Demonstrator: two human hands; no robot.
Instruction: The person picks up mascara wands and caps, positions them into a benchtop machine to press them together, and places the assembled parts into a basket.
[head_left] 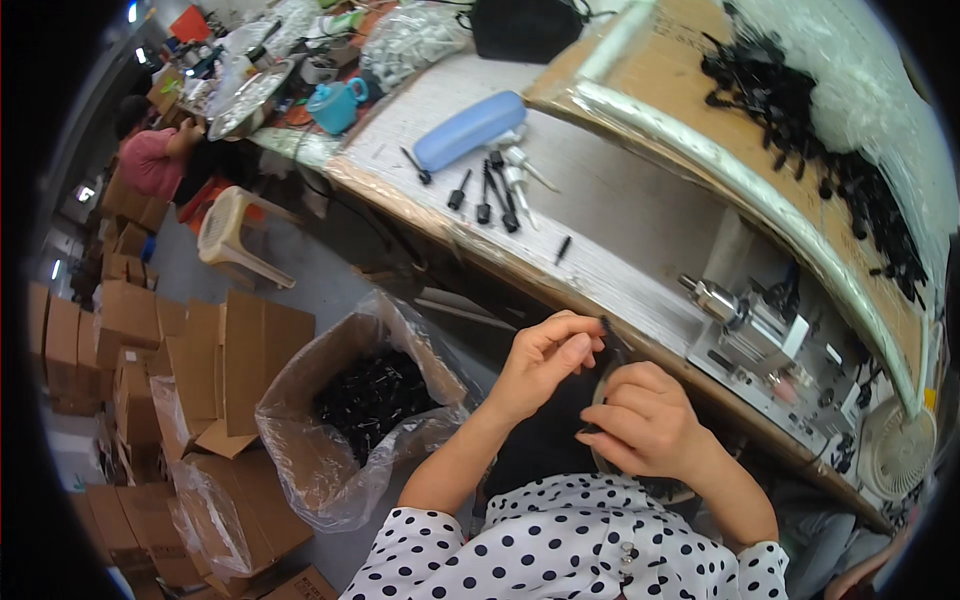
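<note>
My left hand (pixel 548 362) is raised in front of the bench edge. Its thumb and fingertips pinch a small black brush-like piece (pixel 606 325). My right hand (pixel 648 420) hangs close beside it, fingers curled inward. A dark tip shows at its lower fingers, but what it holds, if anything, is too small to make out. On the bench ahead lie several black brush-tipped sticks with caps (pixel 484 205), a few white ones (pixel 516 175) and a single black piece (pixel 563 250). Behind them rests a long blue case (pixel 470 130).
A metal clamping machine (pixel 750 325) stands on the bench at right, near a small fan (pixel 895 450). A raised cardboard-covered shelf (pixel 700 90) carries a heap of black pieces (pixel 770 90). At left stand a plastic-lined box (pixel 290 430) of black parts, stacked cartons (pixel 200 370), a stool (pixel 235 230) and a seated person (pixel 155 160).
</note>
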